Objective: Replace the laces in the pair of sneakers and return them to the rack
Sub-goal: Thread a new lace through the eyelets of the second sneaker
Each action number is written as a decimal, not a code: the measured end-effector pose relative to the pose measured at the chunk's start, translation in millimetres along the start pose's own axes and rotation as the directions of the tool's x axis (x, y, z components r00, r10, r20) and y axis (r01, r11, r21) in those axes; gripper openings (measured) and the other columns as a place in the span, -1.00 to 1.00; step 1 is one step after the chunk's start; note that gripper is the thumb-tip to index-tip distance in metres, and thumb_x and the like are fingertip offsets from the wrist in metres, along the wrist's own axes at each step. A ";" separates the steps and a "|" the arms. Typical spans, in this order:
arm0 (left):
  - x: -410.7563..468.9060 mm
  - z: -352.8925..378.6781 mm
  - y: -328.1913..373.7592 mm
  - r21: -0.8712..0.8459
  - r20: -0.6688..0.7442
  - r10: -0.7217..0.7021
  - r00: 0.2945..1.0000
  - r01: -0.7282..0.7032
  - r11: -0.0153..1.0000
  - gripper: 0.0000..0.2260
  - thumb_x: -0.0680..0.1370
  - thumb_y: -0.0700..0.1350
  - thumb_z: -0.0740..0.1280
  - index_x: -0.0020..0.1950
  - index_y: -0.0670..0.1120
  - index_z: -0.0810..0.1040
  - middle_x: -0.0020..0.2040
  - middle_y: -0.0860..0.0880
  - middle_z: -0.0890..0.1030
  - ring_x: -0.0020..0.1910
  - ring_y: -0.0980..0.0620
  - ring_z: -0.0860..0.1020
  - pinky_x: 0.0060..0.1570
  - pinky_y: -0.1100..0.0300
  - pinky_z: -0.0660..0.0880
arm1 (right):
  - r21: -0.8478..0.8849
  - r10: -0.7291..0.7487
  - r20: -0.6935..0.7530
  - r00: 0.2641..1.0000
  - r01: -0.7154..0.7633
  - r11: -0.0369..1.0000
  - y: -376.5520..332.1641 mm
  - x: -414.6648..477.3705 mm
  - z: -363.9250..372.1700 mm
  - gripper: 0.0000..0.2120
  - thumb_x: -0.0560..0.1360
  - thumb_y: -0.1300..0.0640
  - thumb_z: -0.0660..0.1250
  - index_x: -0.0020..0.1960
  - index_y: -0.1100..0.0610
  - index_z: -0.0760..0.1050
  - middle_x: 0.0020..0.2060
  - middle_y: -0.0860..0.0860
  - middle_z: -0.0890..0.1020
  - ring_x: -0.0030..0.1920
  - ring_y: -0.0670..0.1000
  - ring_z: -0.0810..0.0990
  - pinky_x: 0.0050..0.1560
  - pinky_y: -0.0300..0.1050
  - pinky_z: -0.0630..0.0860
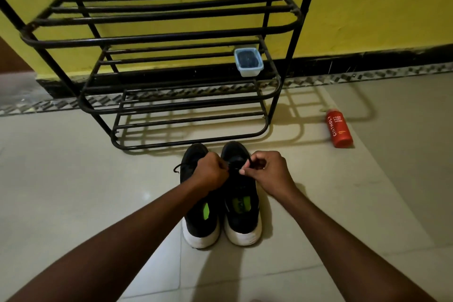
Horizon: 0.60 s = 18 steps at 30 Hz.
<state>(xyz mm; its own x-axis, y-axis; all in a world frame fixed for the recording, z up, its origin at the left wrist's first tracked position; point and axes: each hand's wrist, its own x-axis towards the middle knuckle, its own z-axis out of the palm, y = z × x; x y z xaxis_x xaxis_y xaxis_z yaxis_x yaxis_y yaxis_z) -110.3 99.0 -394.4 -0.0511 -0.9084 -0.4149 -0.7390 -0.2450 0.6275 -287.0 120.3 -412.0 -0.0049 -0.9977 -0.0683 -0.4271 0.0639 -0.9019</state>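
Where the pair stands: left sneaker and right sneaker side by side on the tiled floor, touching or nearly so; toes toward the shoe rack, white heels toward the camera
Black lace: raised in a small loop over the right sneaker's eyelet area
Second lace end: trails off the outer side of the left sneaker
Left hand: fingers curled, pinching the black lace at the right sneaker's inner edge
Right hand: fingertips closed on the same lace, loop above the knuckles
Plastic container: on the rack's middle tier, right end; dark contents
Red body-wash bottle: lying on the floor, right of the rack
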 end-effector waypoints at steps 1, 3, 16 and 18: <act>3.5 -1.4 -0.3 -0.020 0.004 -0.030 1.000 0.030 0.999 -0.94 0.56 -0.20 0.42 -0.02 -0.14 0.69 -0.10 -0.07 0.65 -0.14 0.05 0.62 -0.21 0.22 0.58 | -0.026 -0.001 0.010 1.000 0.002 1.000 0.8 2.1 2.7 -0.84 0.31 0.24 0.63 -0.26 0.09 0.67 -0.32 -0.11 0.72 -0.24 -0.16 0.69 -0.12 -0.23 0.60; 9.4 -3.8 -1.2 -0.068 0.019 -0.082 0.996 0.083 0.994 -0.96 0.53 -0.23 0.45 -0.09 -0.14 0.70 -0.07 -0.16 0.69 -0.08 -0.06 0.66 -0.05 0.08 0.64 | -0.052 -0.006 0.033 0.999 0.008 0.999 3.7 5.7 8.3 -0.84 0.30 0.23 0.63 -0.27 0.10 0.66 -0.31 -0.14 0.72 -0.23 -0.22 0.69 -0.08 -0.24 0.60; 4.6 -7.9 -0.5 -0.140 0.065 -0.131 0.989 0.139 0.980 -0.98 0.52 -0.30 0.46 -0.09 -0.25 0.67 -0.17 -0.21 0.64 -0.18 -0.10 0.60 -0.12 0.07 0.55 | -0.322 -0.142 0.081 0.987 0.161 0.933 -7.9 13.9 26.1 -0.63 0.38 0.27 0.42 -0.03 -0.05 0.31 -0.42 -0.06 0.49 -0.29 0.01 0.47 -0.28 -0.10 0.45; 2.3 -6.7 -0.7 -0.119 0.050 -0.110 0.993 0.116 0.986 -0.98 0.53 -0.26 0.45 -0.08 -0.18 0.68 -0.13 -0.17 0.67 -0.15 -0.07 0.64 -0.12 0.09 0.60 | -0.350 -0.130 0.101 0.986 0.158 0.923 -9.6 15.2 27.3 -0.63 0.37 0.27 0.39 -0.02 -0.05 0.28 -0.38 -0.04 0.50 -0.24 0.05 0.48 -0.28 -0.10 0.43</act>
<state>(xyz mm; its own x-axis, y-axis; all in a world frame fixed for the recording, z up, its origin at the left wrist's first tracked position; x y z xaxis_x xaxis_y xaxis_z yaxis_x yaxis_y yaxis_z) -105.4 94.8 -391.4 -0.0028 -0.8577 -0.5141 -0.6549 -0.3869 0.6491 -258.3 105.2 -416.0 0.1419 -0.9899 0.0070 -0.7116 -0.1069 -0.6944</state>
